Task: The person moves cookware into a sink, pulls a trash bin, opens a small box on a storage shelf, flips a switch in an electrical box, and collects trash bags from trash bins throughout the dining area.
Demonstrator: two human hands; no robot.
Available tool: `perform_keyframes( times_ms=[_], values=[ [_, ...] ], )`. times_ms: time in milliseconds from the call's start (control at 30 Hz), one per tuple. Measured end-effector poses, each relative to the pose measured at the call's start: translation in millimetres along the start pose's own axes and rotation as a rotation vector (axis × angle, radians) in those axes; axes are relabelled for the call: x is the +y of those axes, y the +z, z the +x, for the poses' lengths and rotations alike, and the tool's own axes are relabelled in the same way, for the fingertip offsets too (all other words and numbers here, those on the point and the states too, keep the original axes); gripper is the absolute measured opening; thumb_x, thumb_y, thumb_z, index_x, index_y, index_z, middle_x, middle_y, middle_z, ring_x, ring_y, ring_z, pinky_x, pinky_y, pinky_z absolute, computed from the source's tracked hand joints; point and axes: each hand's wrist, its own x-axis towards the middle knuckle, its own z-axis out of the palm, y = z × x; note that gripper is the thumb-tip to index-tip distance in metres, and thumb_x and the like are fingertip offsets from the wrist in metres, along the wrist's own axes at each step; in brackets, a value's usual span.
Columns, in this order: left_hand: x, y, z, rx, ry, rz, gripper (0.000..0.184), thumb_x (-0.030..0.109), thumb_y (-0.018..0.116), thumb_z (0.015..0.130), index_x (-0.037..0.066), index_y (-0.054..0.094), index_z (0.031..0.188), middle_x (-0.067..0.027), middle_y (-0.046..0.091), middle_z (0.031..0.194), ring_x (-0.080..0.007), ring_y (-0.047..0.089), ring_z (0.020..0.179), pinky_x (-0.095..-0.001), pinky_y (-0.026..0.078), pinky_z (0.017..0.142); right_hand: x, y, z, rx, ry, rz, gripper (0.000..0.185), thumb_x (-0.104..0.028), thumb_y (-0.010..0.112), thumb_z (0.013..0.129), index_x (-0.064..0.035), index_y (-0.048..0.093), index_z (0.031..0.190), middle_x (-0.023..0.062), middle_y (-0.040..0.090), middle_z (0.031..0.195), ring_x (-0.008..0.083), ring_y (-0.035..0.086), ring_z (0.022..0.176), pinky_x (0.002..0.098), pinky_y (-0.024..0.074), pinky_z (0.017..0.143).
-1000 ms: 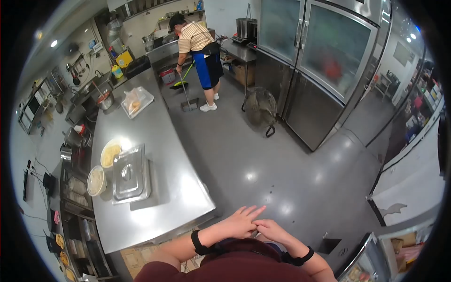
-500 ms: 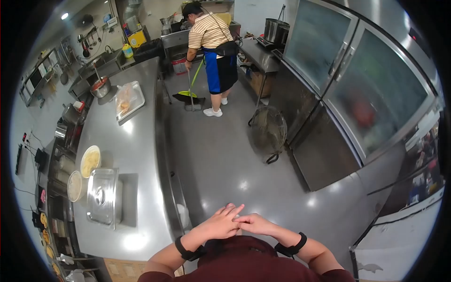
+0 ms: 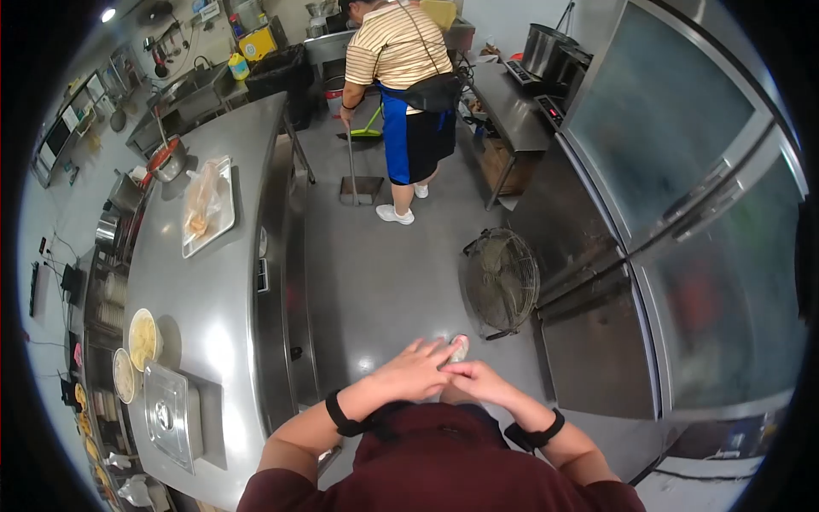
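Note:
My left hand [image 3: 418,372] is in front of my body, fingers stretched out and apart. Against it rests my right hand [image 3: 480,381], its fingers curled at the left hand's fingers; whether anything small is pinched there is hidden. Both wrists wear black bands. To the left is the steel counter [image 3: 235,341], which bears a lidded steel pan [image 3: 166,414], a bowl of pale yellow food [image 3: 145,337], another pale tub [image 3: 126,375] and a tray [image 3: 223,209] with a plastic bag of food [image 3: 201,200].
Ahead, a person [image 3: 401,68] in a striped shirt holds a long-handled dustpan [image 3: 361,189] near a green broom [image 3: 367,132]. A floor fan [image 3: 502,282] stands to the right, before steel refrigerators [image 3: 674,128]. Pots [image 3: 546,51] sit at the back right.
My view has moved forward along the counter, bringing the fan and the person nearer. The person's dustpan and broom have moved apart. My hands stay together.

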Motion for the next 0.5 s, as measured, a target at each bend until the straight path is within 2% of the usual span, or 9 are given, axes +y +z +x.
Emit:
perform_keyframes(
  times_ms=[33, 133, 233, 333, 400, 467, 500],
  values=[
    [-15, -6, 15, -0.003, -0.038, 0.032, 0.026, 0.023, 0.058, 0.074, 0.018, 0.058, 0.100, -0.0131, 0.022, 0.136, -0.0354, 0.033, 0.119, -0.0519, 0.029, 0.095, -3, -24, 19, -0.050, -0.007, -0.009, 0.025, -0.011, 0.047, 0.081, -0.0036, 0.058, 0.102, 0.0023, 0.061, 0.074, 0.0053, 0.049, 0.061, 0.0217, 0.0401, 0.056],
    [-56, -32, 53, 0.099, -0.183, 0.014, 0.030, 0.024, 0.056, 0.076, 0.017, 0.057, 0.105, -0.0129, 0.028, 0.135, -0.0320, 0.036, 0.118, -0.0454, 0.030, 0.096, 2, -93, 82, -0.104, -0.094, -0.044, 0.024, -0.009, 0.045, 0.079, -0.0031, 0.060, 0.098, 0.0089, 0.064, 0.082, 0.0124, 0.060, 0.074, 0.0253, 0.0454, 0.067],
    [-115, -35, 74, 0.290, -0.486, -0.438, 0.027, 0.030, 0.052, 0.079, 0.016, 0.061, 0.101, -0.0140, 0.035, 0.130, -0.0297, 0.040, 0.115, -0.0376, 0.032, 0.096, 0, -176, 132, -0.059, -0.113, -0.250, 0.025, -0.007, 0.045, 0.077, -0.0022, 0.061, 0.095, 0.0124, 0.063, 0.088, 0.0176, 0.061, 0.083, 0.0272, 0.0460, 0.074],
    [-183, -11, 54, 0.236, -0.912, -0.308, 0.035, 0.038, 0.039, 0.084, 0.017, 0.067, 0.087, -0.0110, 0.051, 0.117, -0.0260, 0.043, 0.112, -0.0330, 0.033, 0.095, 29, -243, 177, -0.047, 0.077, -0.101, 0.026, -0.005, 0.043, 0.077, 0.0003, 0.060, 0.097, 0.0117, 0.063, 0.089, 0.0171, 0.061, 0.084, 0.0265, 0.0461, 0.075],
    [-215, 27, 31, 0.434, -1.108, -0.492, 0.041, 0.036, 0.036, 0.084, 0.015, 0.069, 0.073, -0.0094, 0.054, 0.113, -0.0280, 0.045, 0.109, -0.0351, 0.033, 0.095, 36, -276, 203, -0.054, 0.149, -0.060, 0.026, -0.005, 0.042, 0.078, 0.0008, 0.059, 0.098, 0.0110, 0.063, 0.087, 0.0170, 0.061, 0.081, 0.0262, 0.0462, 0.073],
    [-227, 63, 4, 0.623, -1.303, -0.542, 0.035, 0.029, 0.036, 0.084, 0.015, 0.067, 0.086, -0.0146, 0.055, 0.109, -0.0296, 0.046, 0.108, -0.0361, 0.033, 0.095, 44, -290, 231, -0.108, 0.211, -0.089, 0.026, -0.008, 0.044, 0.079, -0.0001, 0.059, 0.099, 0.0105, 0.063, 0.085, 0.0175, 0.060, 0.078, 0.0265, 0.0459, 0.073],
    [-233, 87, -8, 0.597, -1.441, -0.485, 0.033, 0.025, 0.035, 0.083, 0.013, 0.065, 0.090, -0.0175, 0.056, 0.102, -0.0302, 0.046, 0.107, -0.0363, 0.033, 0.095, 44, -297, 248, -0.125, 0.238, -0.101, 0.026, -0.010, 0.045, 0.079, -0.0005, 0.058, 0.099, 0.0103, 0.063, 0.084, 0.0178, 0.060, 0.077, 0.0266, 0.0458, 0.072]
  ],
)
